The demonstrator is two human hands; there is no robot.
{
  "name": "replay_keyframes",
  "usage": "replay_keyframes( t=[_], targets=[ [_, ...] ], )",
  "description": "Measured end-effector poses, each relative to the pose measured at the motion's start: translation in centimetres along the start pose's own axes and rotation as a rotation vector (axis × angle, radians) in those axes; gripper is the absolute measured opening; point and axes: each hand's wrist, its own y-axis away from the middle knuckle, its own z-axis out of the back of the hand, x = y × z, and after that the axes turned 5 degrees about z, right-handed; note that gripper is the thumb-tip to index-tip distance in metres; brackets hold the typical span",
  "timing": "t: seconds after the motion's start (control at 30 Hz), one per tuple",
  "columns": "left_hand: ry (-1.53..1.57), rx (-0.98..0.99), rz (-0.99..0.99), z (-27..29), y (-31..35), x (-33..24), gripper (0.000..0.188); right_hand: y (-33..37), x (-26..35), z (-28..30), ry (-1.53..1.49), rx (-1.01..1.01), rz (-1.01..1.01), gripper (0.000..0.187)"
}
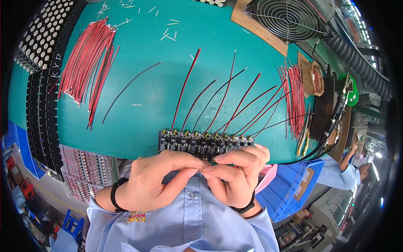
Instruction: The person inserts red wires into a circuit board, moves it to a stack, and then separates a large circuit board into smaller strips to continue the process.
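My left hand [157, 178] and my right hand [235, 170] meet at the near edge of the green work mat [142, 138]. Thumb and forefinger of each are pinched, their tips nearly touching. Whatever lies between the fingertips is too small to make out. Just beyond the fingers lies a row of small circuit boards [197, 143], its right end partly covered by my right hand. Several red and black wires [183, 92] fan out from the far edge of that row across the mat. One loose dark wire [130, 89] rests to their left.
A thick bundle of red wires [90, 59] lies far left beside black trays of round parts [42, 33]. White slivers [170, 35] are scattered at the back. Another wire bundle [294, 101], a soldering iron [336, 107] and a fan [289, 19] stand right. A blue bin [289, 189] sits below the edge.
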Motion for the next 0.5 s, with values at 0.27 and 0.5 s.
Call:
replay_keyframes(
  t=[0.27, 0.5],
  targets=[
    [-0.007, -0.073, 0.002, 0.4, 0.0, 0.1, 0.017, 0.0, -0.7, 0.5, 0.021, -0.028, -0.069, 0.021],
    [-0.111, -0.161, -0.038, 0.8, 0.4, 0.3, 0.018, -0.5, -1.2, -0.5, 0.355, 0.000, -0.096, 0.021]
  ],
)
